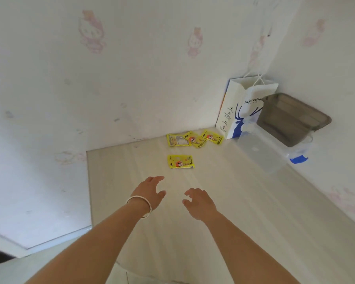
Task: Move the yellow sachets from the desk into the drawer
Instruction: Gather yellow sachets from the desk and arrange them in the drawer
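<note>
- The left hand [150, 192] and the right hand [200, 202] hovered side by side over the counter [244, 222], arms stretched forward, fingers loosely spread and grasping nothing.
- A white bangle [140, 206] sat on the left wrist.
- Just beyond the fingertips lay the nearest sachet [180, 161], flat, face up, its long axis running left to right.
- Farther beyond the hands, against the wall, three more yellow sachets [195, 138] lay in a row, touching or overlapping, the right two tilted.
- Beyond and right of the right hand stood a paper bag [237, 111], with a clear plastic box [260, 152] beside it and a grey lid [291, 117] propped on it.
</note>
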